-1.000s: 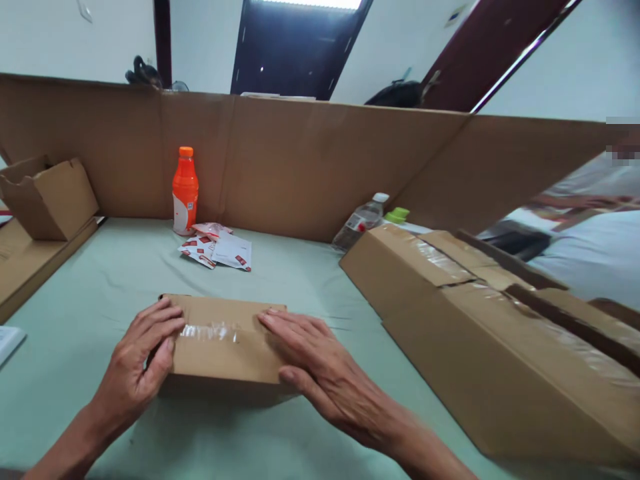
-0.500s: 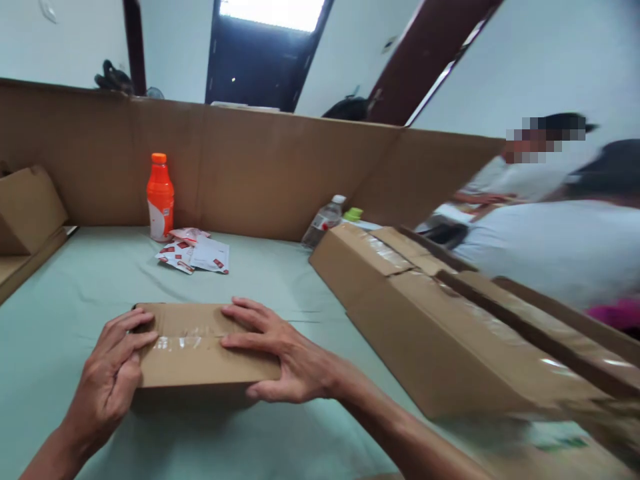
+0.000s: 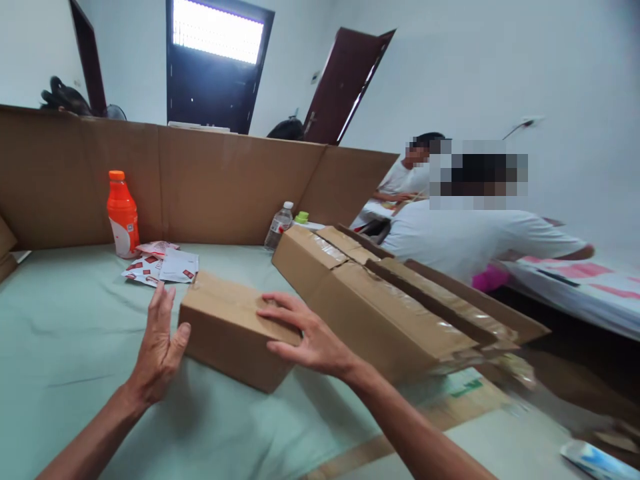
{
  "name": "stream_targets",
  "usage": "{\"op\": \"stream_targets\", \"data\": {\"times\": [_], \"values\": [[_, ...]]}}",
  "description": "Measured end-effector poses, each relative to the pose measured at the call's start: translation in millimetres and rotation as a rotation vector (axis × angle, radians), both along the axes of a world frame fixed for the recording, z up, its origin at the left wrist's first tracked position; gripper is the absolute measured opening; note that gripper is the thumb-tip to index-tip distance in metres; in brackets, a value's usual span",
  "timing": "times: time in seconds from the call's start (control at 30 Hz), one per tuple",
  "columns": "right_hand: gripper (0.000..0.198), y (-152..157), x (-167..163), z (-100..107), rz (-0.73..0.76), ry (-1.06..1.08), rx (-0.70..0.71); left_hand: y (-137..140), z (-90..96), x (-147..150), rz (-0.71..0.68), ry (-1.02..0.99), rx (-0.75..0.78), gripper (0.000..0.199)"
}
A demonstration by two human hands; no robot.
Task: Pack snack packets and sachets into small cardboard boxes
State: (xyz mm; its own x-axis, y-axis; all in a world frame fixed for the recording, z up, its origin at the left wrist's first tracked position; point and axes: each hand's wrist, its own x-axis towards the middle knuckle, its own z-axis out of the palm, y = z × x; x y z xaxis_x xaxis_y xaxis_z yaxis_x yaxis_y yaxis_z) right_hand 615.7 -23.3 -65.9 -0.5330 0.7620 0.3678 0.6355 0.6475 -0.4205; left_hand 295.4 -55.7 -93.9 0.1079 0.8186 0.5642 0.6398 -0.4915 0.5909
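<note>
A: We log the small cardboard box (image 3: 235,327) first. It sits on the green surface (image 3: 65,333), turned at an angle to us, one corner nearest, just left of the long carton (image 3: 370,307).

B: Hands? We note the right hand (image 3: 300,333) spread flat over the top near the right corner, fingers open and pressing down, not curled round anything. That reads as steadying the box from above.

A: Agreed. The left hand (image 3: 160,340) is open too, palm facing the box's left side, thumb at or just beside the cardboard; we cannot tell if it touches. Between the two hands the box is bracketed, which would account for its skewed pose.

B: Outward: red-and-white packets (image 3: 160,267) lie behind, an orange bottle (image 3: 123,213) stands against the cardboard wall (image 3: 220,187), and a clear bottle (image 3: 279,227) stands beyond the carton.

A: Other people sit further right, apart from us.
</note>
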Motion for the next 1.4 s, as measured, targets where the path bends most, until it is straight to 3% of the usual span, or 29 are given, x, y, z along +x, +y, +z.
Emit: {"op": "stream_targets", "data": {"times": [0.17, 0.27, 0.47, 0.63, 0.73, 0.8, 0.87, 0.93, 1.03, 1.17, 1.27, 1.4], "values": [[0.046, 43, 20, -4, -0.599, -0.176, 0.03, -6, -48.7, 9, -0.016, 0.079, -0.098, 0.062], [0.046, 78, 23, -3, -0.798, -0.198, 0.034, -7, -74.8, 5, -0.01, 0.142, -0.161, 0.06], [0.039, 126, 21, 2, -0.981, -0.3, 0.042, -4, -89.3, -2, -0.037, 0.243, -0.22, 0.056], [0.047, 113, 9, 2, -1.038, -0.354, 0.11, -7, -85.4, 0, -0.067, 0.283, -0.275, 0.058], [0.062, 91, -3, -10, -0.991, -0.297, 0.258, -13, -80.5, 6, -0.059, 0.306, -0.335, 0.06], [0.057, 81, -16, -31, -0.818, -0.22, 0.399, -18, -76.1, 13, -0.049, 0.322, -0.381, 0.063], [0.047, 76, -40, -62, -0.583, -0.216, 0.362, -20, -71.3, 19, -0.037, 0.338, -0.418, 0.062], [0.041, 71, -73, -96, -0.399, -0.276, 0.219, -22, -66.1, 22, -0.026, 0.358, -0.442, 0.057], [0.041, 61, -119, -134, -0.282, -0.334, 0.112, -22, -54.1, 13, -0.014, 0.403, -0.44, 0.05], [0.046, 52, -134, -152, -0.259, -0.338, 0.145, -11, -22.5, -51, 0.121, 0.45, -0.347, 0.041], [0.049, 52, -124, -159, -0.247, -0.324, 0.196, 4, 16.1, -136, 0.376, 0.453, -0.245, 0.039], [0.055, 56, -117, -172, -0.253, -0.282, 0.249, 26, 81.0, -249, 0.758, 0.433, -0.072, 0.041]]}}
